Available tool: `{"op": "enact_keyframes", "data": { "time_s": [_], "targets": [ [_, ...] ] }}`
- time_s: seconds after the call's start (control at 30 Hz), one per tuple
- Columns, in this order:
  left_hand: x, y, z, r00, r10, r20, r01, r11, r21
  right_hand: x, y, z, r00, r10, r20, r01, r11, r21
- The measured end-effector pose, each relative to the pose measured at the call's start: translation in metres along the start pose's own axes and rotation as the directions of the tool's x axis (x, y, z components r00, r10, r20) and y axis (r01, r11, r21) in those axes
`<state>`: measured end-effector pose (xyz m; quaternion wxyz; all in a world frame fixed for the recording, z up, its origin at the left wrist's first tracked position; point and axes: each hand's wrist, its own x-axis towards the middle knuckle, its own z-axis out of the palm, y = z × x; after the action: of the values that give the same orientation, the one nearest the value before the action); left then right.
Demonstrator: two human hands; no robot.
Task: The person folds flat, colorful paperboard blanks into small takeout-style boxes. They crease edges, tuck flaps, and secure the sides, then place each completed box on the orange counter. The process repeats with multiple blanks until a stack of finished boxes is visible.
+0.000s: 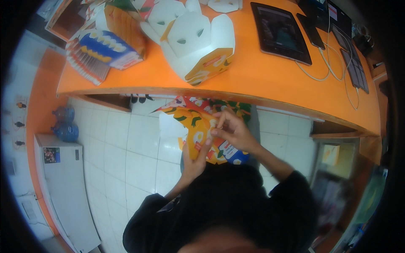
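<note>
The orange counter [270, 80] curves away from me, its far end cut off by the dark rim. On it stands a folded white carton [198, 42], open and holding nothing I can see. Below its edge I hold a flat printed cardboard sheet [198, 126], glossy, partly hidden by my hands. My left hand [195, 162] grips it from beneath; my right hand [232, 128] pinches its upper fold.
</note>
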<state>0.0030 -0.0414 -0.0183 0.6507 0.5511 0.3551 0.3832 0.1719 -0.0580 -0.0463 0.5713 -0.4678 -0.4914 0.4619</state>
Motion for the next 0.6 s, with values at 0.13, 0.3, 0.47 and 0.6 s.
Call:
{"op": "enact_keyframes", "data": {
  "time_s": [0.13,0.3,0.47,0.6],
  "targets": [
    [0.001,0.0,0.0,1.0,0.005,-0.02,-0.005,1.0,-0.026,0.0,0.001,0.002,0.999,0.02,-0.038,-0.017,0.997,0.077],
    [0.008,-0.004,-0.005,0.999,0.022,0.029,-0.022,1.0,0.019,-0.006,0.004,0.009,0.992,-0.011,-0.124,0.012,1.0,0.009],
    [0.013,-0.008,-0.003,0.999,-0.002,0.039,-0.002,0.994,0.107,-0.009,0.007,0.016,0.973,-0.1,-0.207,0.089,0.994,-0.063],
    [0.02,-0.009,-0.003,0.996,-0.002,-0.085,0.013,0.992,0.128,-0.01,0.002,0.024,0.969,-0.108,-0.223,0.095,0.993,-0.067]
  ]
}}
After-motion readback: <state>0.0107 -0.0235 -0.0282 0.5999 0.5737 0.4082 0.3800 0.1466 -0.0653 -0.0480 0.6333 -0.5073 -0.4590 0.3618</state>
